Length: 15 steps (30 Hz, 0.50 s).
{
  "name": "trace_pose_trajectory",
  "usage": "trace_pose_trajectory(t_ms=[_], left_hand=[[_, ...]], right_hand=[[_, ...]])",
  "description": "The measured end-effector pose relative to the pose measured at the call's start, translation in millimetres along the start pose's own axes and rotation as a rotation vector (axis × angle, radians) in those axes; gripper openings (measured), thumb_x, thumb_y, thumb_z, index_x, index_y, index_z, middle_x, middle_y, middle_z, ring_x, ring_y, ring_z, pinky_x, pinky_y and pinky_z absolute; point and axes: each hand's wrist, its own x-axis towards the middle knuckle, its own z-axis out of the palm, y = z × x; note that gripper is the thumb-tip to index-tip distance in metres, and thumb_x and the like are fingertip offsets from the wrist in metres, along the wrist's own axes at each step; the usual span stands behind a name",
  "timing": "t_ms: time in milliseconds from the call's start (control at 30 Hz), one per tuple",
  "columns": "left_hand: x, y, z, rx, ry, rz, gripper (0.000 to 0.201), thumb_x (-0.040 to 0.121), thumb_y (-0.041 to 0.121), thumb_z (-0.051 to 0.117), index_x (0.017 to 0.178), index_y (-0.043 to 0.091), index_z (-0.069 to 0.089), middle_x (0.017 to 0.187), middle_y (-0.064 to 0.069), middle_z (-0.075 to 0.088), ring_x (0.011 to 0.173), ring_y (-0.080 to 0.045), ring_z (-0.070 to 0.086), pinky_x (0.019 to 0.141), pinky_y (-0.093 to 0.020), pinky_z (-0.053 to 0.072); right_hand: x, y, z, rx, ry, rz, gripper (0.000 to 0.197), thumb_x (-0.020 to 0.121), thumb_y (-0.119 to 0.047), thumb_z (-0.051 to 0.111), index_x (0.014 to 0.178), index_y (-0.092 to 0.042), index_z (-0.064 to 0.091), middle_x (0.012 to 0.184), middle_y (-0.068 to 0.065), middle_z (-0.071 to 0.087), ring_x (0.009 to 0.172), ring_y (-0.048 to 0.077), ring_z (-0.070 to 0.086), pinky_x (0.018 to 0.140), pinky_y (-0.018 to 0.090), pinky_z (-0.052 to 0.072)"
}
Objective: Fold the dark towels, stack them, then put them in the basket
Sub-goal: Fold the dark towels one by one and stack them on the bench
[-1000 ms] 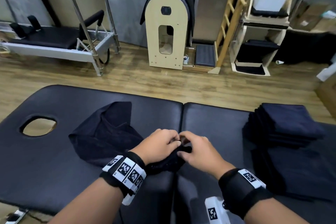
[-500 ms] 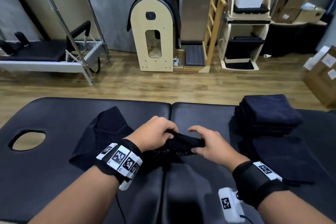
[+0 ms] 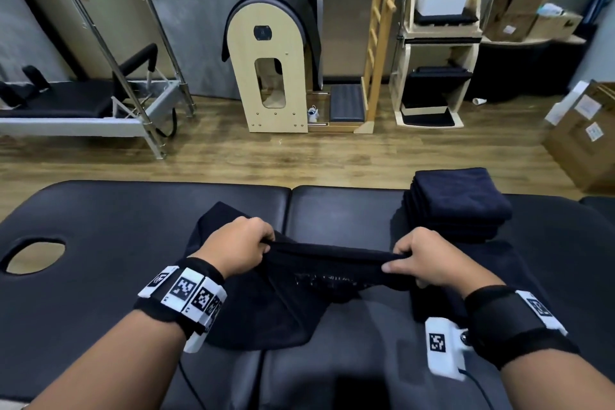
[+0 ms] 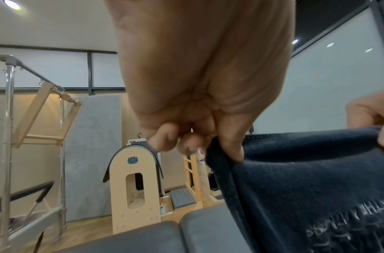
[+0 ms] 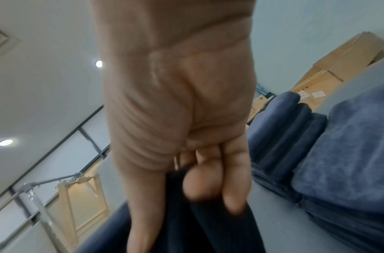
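Dark towel (image 3: pixel 327 268) stretched left to right above the massage table (image 3: pixel 100 276).
Its top edge is pinched by the left hand (image 3: pixel 238 248) and right hand (image 3: pixel 424 260); the pale lettering is unreadable.

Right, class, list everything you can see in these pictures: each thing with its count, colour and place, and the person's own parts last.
Held towel: one, dark navy with pale lettering, stretched between both hands above the table.
Towel stack: one pile, dark navy, folded, on the table's right side.
Massage table: one, black padded, nearest, with an oval face hole at its left.
Ladder barrel: one, pale wood with black pad, on the floor by the far wall.
Reformer: one, metal frame with black pad, far left.
Cardboard boxes: several, brown, far right.
Basket: none in view.
Wristbands: two, black with white markers.
Left hand: grips the towel's left end.
Right hand: grips its right end.
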Motion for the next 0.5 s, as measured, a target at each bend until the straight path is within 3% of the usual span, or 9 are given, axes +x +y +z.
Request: trace_pose_trajectory(t_ms=[67, 133, 200, 267, 367, 433, 500], left_hand=[[-2, 1, 0, -0.071, -0.010, -0.051, 0.014, 0.095, 0.020, 0.053, 0.096, 0.028, 0.064, 0.091, -0.002, 0.066, 0.080, -0.022, 0.070, 0.072, -0.033, 0.055], [-3, 0, 1, -0.228, -0.019, -0.098, 0.012, 0.100, 0.017, 0.047, 0.096, 0.020, 0.057, 0.078, -0.011, 0.065, 0.049, -0.025, 0.068, 0.049, -0.029, 0.052], [-1, -6, 2, -0.401, -0.051, -0.132, 0.010, 0.100, 0.012, 0.047, 0.095, 0.015, 0.055, 0.073, -0.020, 0.068, 0.046, -0.033, 0.067, 0.039, -0.030, 0.049], [5, -18, 1, -0.513, -0.090, -0.166, 0.007, 0.097, 0.006, 0.055, 0.094, 0.010, 0.059, 0.066, -0.019, 0.069, 0.052, -0.036, 0.070, 0.041, -0.033, 0.053], [19, -38, -4, -0.496, -0.237, -0.175, 0.002, 0.092, 0.002, 0.064, 0.092, 0.004, 0.065, 0.067, -0.021, 0.071, 0.060, -0.036, 0.073, 0.052, -0.038, 0.059], [31, -51, -9, -0.405, -0.385, -0.170, 0.001, 0.091, 0.000, 0.064, 0.091, 0.001, 0.065, 0.069, -0.021, 0.072, 0.063, -0.036, 0.073, 0.056, -0.038, 0.061], [46, -62, -16, -0.295, -0.491, -0.168, 0.005, 0.092, 0.005, 0.064, 0.095, 0.001, 0.064, 0.064, -0.020, 0.070, 0.054, -0.030, 0.070, 0.053, -0.033, 0.059]], right_hand=[[0, 5, 3, 0.054, -0.092, -0.008, 0.017, 0.084, -0.018, 0.080, 0.073, -0.011, 0.069, 0.065, 0.010, 0.073, 0.056, 0.023, 0.073, 0.055, 0.031, 0.059], [0, 7, 8, 0.087, -0.142, 0.021, 0.013, 0.087, -0.009, 0.075, 0.078, -0.010, 0.065, 0.072, 0.015, 0.075, 0.064, 0.028, 0.076, 0.063, 0.044, 0.064], [2, 5, 13, 0.087, -0.153, 0.060, 0.016, 0.089, -0.007, 0.072, 0.083, -0.009, 0.057, 0.077, 0.022, 0.074, 0.062, 0.029, 0.076, 0.060, 0.046, 0.062], [8, 2, 16, 0.095, -0.134, 0.087, 0.021, 0.090, -0.007, 0.071, 0.085, -0.010, 0.050, 0.082, 0.028, 0.072, 0.059, 0.031, 0.075, 0.055, 0.046, 0.060], [18, -2, 19, 0.097, -0.146, 0.123, 0.010, 0.092, -0.006, 0.067, 0.086, -0.005, 0.058, 0.079, 0.027, 0.072, 0.061, 0.031, 0.075, 0.059, 0.047, 0.062], [28, -5, 19, 0.062, -0.267, 0.186, 0.006, 0.095, -0.006, 0.062, 0.088, -0.005, 0.063, 0.072, 0.021, 0.074, 0.069, 0.034, 0.076, 0.067, 0.047, 0.063], [38, -11, 17, 0.022, -0.412, 0.256, 0.010, 0.096, -0.006, 0.058, 0.088, -0.008, 0.063, 0.072, 0.017, 0.075, 0.073, 0.033, 0.076, 0.067, 0.043, 0.061]])
